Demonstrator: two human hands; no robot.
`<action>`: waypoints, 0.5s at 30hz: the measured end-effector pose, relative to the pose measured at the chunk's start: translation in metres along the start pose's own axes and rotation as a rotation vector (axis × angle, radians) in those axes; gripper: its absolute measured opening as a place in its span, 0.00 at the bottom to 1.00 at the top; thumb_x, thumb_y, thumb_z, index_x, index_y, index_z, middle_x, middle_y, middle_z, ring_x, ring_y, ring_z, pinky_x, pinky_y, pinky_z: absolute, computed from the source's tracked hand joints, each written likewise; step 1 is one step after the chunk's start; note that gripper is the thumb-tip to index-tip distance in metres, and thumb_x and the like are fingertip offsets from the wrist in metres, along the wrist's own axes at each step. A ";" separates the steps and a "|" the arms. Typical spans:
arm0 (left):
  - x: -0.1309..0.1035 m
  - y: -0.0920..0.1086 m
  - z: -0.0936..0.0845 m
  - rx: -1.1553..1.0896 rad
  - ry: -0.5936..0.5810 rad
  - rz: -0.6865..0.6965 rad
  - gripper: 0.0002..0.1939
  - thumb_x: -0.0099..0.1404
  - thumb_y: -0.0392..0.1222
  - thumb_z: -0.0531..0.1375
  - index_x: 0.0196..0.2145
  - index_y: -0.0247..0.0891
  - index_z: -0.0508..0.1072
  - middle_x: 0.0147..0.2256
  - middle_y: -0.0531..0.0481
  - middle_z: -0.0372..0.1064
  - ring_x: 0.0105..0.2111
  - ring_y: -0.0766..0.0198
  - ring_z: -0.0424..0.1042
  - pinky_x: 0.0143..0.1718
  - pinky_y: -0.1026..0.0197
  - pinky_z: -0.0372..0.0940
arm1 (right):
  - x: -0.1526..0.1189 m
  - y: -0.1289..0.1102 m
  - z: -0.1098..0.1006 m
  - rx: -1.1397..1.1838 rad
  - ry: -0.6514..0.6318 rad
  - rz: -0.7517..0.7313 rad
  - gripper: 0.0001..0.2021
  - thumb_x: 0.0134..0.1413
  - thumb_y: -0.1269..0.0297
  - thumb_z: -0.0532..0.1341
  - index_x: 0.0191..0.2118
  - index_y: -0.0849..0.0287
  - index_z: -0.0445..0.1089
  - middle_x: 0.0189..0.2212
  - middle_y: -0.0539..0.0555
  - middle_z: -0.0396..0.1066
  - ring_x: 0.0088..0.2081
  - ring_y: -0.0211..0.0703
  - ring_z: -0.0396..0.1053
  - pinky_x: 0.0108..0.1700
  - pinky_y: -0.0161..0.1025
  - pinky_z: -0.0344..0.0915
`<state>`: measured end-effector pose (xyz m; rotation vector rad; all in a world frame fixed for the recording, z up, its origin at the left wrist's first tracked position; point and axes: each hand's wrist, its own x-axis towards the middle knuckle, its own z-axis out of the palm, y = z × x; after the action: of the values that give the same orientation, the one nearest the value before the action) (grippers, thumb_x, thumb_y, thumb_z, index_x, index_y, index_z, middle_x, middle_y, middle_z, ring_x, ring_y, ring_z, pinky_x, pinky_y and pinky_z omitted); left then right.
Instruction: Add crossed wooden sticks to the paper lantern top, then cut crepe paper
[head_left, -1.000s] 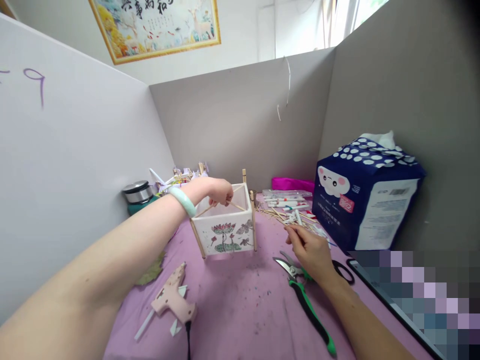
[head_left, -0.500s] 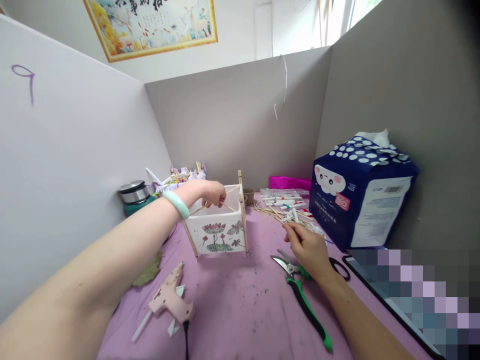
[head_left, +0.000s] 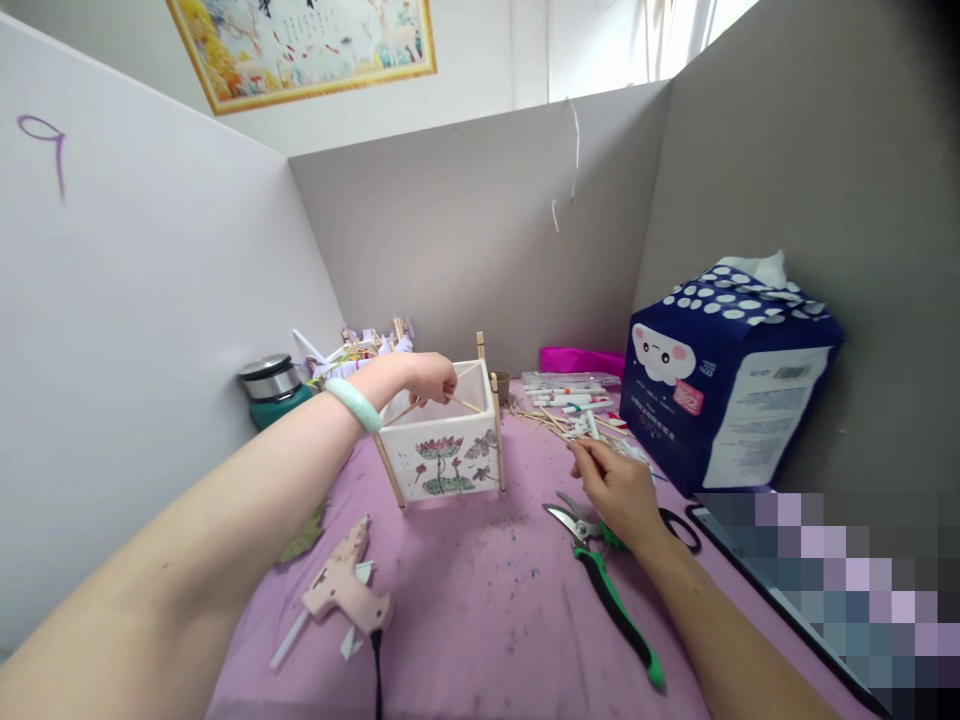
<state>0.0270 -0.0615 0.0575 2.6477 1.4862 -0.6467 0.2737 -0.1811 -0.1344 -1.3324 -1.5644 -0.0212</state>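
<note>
My left hand (head_left: 435, 378), wearing a pale green bangle (head_left: 354, 403), is closed on the thin wooden sticks crossing the top of a lantern (head_left: 450, 465). White panels painted with a pink lotus and leaves cover its wooden frame, which tilts slightly. To the right, my right hand (head_left: 616, 490) has thumb and fingers pinched together beside a heap of wooden sticks (head_left: 551, 422); whatever is between the fingertips is too small to make out. Green-handled pruning shears (head_left: 607, 590) lie just below this hand. A pink glue gun (head_left: 349, 590) rests in front of the lantern.
A blue tissue pack (head_left: 697, 390) stands at the right, near a tablet (head_left: 780, 610) and black scissor handles (head_left: 681, 530). Behind are marker pens (head_left: 574, 398) and a small brown pot (head_left: 502, 388). A teal flask (head_left: 276, 390) stands left. Grey partitions (head_left: 480, 240) enclose the table.
The lantern has shifted slightly right and its right side has risen a little, with my left hand still gripping its top sticks. My right hand stays nearly in place. The view has tilted slightly.
</note>
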 end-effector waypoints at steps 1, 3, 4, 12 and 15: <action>-0.001 0.001 0.000 -0.001 0.000 0.000 0.18 0.57 0.41 0.57 0.45 0.39 0.74 0.31 0.46 0.75 0.25 0.62 0.71 0.29 0.61 0.63 | 0.000 0.001 0.000 0.000 -0.002 0.000 0.13 0.61 0.57 0.54 0.33 0.58 0.72 0.21 0.47 0.71 0.22 0.35 0.68 0.30 0.32 0.58; -0.003 0.002 0.000 -0.006 -0.006 -0.002 0.18 0.58 0.41 0.56 0.46 0.39 0.74 0.31 0.46 0.75 0.24 0.63 0.71 0.28 0.62 0.62 | 0.000 0.002 0.002 -0.005 -0.007 -0.001 0.13 0.61 0.57 0.54 0.33 0.58 0.72 0.21 0.47 0.71 0.22 0.35 0.68 0.30 0.32 0.58; -0.005 0.003 -0.001 -0.007 -0.003 0.000 0.19 0.58 0.40 0.56 0.47 0.39 0.74 0.31 0.46 0.76 0.24 0.63 0.71 0.29 0.63 0.62 | 0.000 0.002 0.002 -0.012 -0.010 -0.001 0.13 0.61 0.57 0.54 0.33 0.58 0.72 0.21 0.47 0.71 0.23 0.35 0.68 0.30 0.32 0.58; -0.009 0.002 0.003 0.056 0.099 0.023 0.19 0.54 0.35 0.56 0.44 0.40 0.75 0.32 0.48 0.77 0.26 0.65 0.69 0.30 0.64 0.60 | -0.001 0.006 0.004 -0.076 -0.046 0.032 0.13 0.60 0.57 0.54 0.32 0.57 0.72 0.21 0.47 0.72 0.23 0.36 0.69 0.30 0.32 0.58; -0.006 0.000 0.006 0.055 0.117 0.040 0.18 0.55 0.36 0.57 0.44 0.41 0.76 0.31 0.49 0.76 0.26 0.65 0.70 0.31 0.64 0.60 | -0.001 0.008 0.006 -0.095 -0.043 0.043 0.13 0.60 0.57 0.54 0.32 0.57 0.72 0.21 0.47 0.72 0.23 0.37 0.70 0.31 0.33 0.58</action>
<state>0.0224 -0.0680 0.0544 2.7939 1.4596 -0.5465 0.2756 -0.1753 -0.1422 -1.4487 -1.5875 -0.0402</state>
